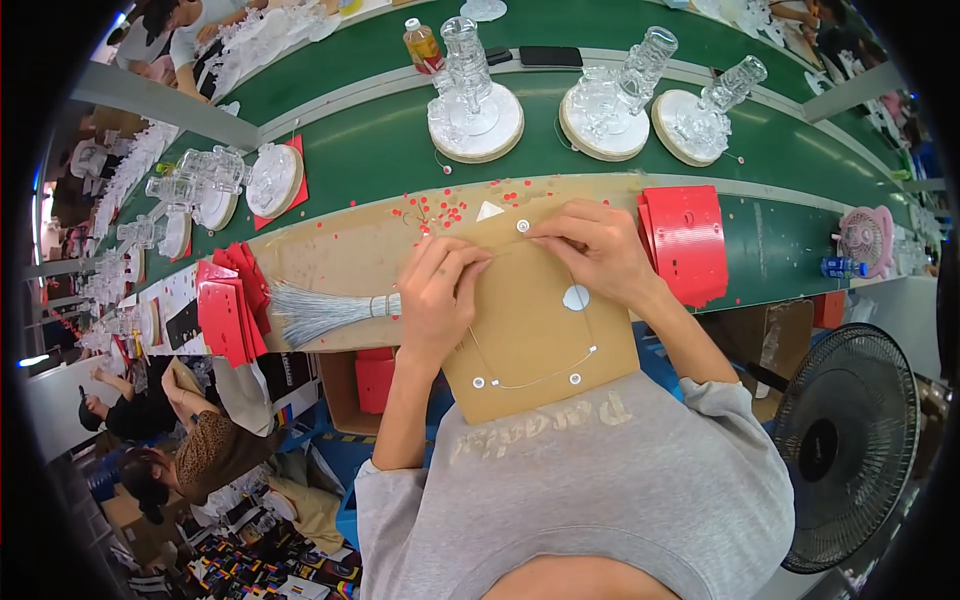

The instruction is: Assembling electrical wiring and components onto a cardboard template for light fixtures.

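A tan square board (540, 340) leans between the table edge and my chest. On its face are several small white round pieces and a larger white disc (576, 298). A thin pale wire (545, 383) bows across the lower part and runs up both sides toward my hands. My left hand (440, 292) pinches the wire at the board's upper left. My right hand (606, 250) pinches it at the upper right, beside a white round piece (522, 227). Between the two hands a faint stretch of wire shows; its ends are too fine to make out.
A tied bundle of wires (335, 315) lies left, near red plastic sheets (228, 305). More red sheets (690, 245) sit right. Red bits (440, 212) litter the cardboard. Clear ornaments on round bases (478, 125) stand behind. A black fan (845, 445) is at right; people work at left.
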`<state>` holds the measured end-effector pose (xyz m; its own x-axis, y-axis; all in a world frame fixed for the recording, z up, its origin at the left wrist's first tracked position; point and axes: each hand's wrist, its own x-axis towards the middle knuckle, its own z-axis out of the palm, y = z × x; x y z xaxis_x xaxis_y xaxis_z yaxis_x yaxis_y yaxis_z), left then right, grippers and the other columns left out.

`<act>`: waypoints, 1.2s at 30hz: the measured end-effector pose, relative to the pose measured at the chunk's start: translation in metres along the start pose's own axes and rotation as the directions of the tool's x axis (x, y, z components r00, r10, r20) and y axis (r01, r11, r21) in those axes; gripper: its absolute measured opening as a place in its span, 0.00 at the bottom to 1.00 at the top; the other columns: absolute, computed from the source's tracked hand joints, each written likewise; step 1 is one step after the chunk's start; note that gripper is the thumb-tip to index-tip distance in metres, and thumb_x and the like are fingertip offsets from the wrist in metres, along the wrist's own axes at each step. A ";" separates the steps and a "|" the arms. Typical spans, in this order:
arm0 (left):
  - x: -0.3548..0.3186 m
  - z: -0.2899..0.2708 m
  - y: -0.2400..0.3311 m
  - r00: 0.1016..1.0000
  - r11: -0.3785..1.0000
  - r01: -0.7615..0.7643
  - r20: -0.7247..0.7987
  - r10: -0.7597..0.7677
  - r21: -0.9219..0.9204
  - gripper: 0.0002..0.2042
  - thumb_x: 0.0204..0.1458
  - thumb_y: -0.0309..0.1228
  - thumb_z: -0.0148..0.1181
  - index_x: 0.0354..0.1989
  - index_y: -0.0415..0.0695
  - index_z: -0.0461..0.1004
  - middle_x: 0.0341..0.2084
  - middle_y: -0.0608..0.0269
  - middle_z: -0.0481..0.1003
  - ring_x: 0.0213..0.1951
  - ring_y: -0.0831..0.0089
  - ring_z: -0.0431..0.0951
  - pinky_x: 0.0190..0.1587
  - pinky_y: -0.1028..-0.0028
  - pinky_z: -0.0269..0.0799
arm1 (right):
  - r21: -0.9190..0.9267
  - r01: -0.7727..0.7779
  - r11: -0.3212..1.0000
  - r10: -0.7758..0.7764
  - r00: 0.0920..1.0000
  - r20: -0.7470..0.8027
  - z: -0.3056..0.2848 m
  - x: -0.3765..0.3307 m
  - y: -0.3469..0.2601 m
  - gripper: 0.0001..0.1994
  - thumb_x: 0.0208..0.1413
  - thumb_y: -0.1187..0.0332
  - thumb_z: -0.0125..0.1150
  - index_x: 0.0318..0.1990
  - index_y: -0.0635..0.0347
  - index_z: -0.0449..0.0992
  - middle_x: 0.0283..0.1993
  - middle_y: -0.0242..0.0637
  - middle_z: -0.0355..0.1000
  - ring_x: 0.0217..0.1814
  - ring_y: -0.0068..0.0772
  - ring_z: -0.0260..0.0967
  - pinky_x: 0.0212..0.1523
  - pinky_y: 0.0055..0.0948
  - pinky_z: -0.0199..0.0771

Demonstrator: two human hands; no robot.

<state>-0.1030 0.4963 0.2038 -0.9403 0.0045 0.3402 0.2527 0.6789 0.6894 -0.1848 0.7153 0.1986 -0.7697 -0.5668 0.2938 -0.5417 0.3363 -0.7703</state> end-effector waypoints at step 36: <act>0.019 0.029 0.015 0.975 0.921 -0.203 -0.019 0.222 0.333 0.08 0.41 0.16 0.67 0.31 0.40 0.81 0.28 0.63 0.79 0.31 0.64 0.80 0.30 0.67 0.76 | 0.060 0.181 0.982 -0.181 0.984 -0.009 0.006 0.013 0.025 0.07 0.46 0.76 0.73 0.35 0.59 0.85 0.31 0.37 0.75 0.31 0.39 0.75 0.31 0.34 0.75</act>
<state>-0.1233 0.5278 0.2021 -0.8563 0.1412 0.4968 0.3477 0.8688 0.3524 -0.2061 0.7121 0.1798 -0.6624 -0.6111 0.4334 -0.6507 0.1826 -0.7370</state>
